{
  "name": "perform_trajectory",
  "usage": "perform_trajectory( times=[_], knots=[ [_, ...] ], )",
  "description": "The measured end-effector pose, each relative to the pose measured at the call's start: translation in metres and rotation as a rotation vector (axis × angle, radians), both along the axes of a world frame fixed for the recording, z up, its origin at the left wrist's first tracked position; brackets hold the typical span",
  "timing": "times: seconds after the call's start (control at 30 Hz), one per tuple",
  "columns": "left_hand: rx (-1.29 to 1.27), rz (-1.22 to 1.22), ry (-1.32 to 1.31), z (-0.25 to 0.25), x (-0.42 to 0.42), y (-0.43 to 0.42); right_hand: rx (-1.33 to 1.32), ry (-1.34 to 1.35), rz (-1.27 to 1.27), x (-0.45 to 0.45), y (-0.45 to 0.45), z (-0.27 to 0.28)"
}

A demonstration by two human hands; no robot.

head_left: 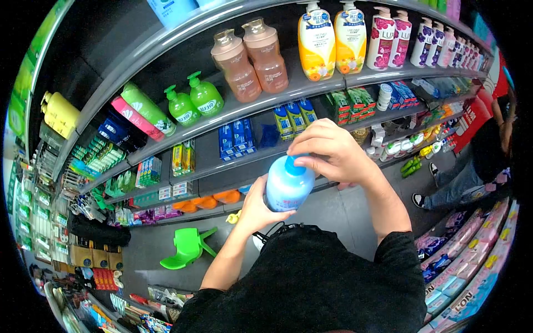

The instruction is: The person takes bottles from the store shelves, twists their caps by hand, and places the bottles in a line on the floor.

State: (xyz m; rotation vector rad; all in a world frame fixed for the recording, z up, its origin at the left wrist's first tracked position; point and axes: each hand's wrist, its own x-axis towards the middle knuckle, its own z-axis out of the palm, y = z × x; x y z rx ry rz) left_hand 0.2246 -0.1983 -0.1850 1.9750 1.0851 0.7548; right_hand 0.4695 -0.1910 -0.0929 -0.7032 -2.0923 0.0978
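Note:
A light blue bottle (290,190) with a blue cap is held in front of my chest, tilted a little. My left hand (256,206) is wrapped around its lower body from the left. The fingers of my right hand (327,145) pinch the cap (295,165) at the top. Part of the cap is hidden behind those fingers. Just beyond my hands, yellow and blue boxes (295,117) stand on the shelf, with blue boxes (237,139) to their left.
Above, a shelf (311,89) carries brown bottles (266,58), green pump bottles (205,94) and yellow-white pump bottles (317,47). A green plastic chair (189,247) stands on the floor. A person (472,172) is at the right, near packaged goods (455,283).

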Motion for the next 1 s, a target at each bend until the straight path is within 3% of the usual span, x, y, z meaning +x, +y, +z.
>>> perform_trajectory(
  times=[0.37, 0.57, 0.77, 1.0],
  knots=[
    [0.089, -0.096, 0.057, 0.0, 0.008, -0.002, 0.346, -0.184, -0.2, 0.002, 0.001, 0.0],
    [0.042, -0.073, 0.05, -0.002, 0.009, -0.002, 0.308, -0.125, -0.246, 0.0, 0.001, -0.002],
    [-0.011, -0.072, 0.031, -0.001, 0.005, -0.003, -0.048, 0.065, -0.032, 0.01, 0.005, -0.003],
    [-0.109, -0.087, -0.074, -0.013, -0.005, -0.005, -0.494, 0.31, 0.05, 0.022, 0.005, -0.021]
  ],
)
